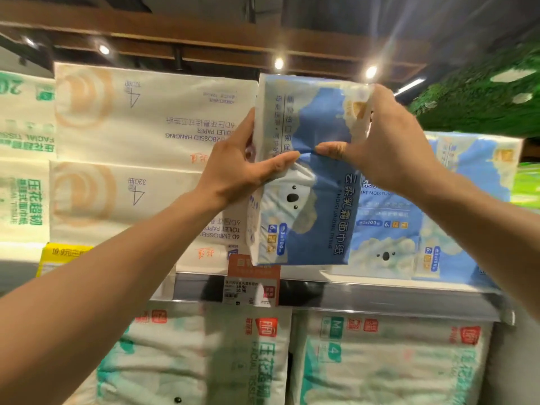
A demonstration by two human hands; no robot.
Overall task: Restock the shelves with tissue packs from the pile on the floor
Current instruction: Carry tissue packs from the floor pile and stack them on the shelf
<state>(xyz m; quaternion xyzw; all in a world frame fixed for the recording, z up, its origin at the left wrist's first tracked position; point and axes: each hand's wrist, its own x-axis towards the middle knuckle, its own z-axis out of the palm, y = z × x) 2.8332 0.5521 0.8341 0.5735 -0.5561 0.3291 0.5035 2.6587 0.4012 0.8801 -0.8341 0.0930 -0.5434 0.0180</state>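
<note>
Already upright, long axis vertical, the blue tissue pack (306, 182) stands on the shelf (380, 290), left hand (236, 168) and right hand (388, 141) clamped on its upper flanks, equally near.

I hold a blue tissue pack (304, 176) upright on the top shelf (380, 290), left hand (233, 171) and right hand (391, 141) pinching its wrapper, white packs (146, 112) just left.

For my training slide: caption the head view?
Both hands, left and right, set a blue tissue pack upright on the shelf.
</note>
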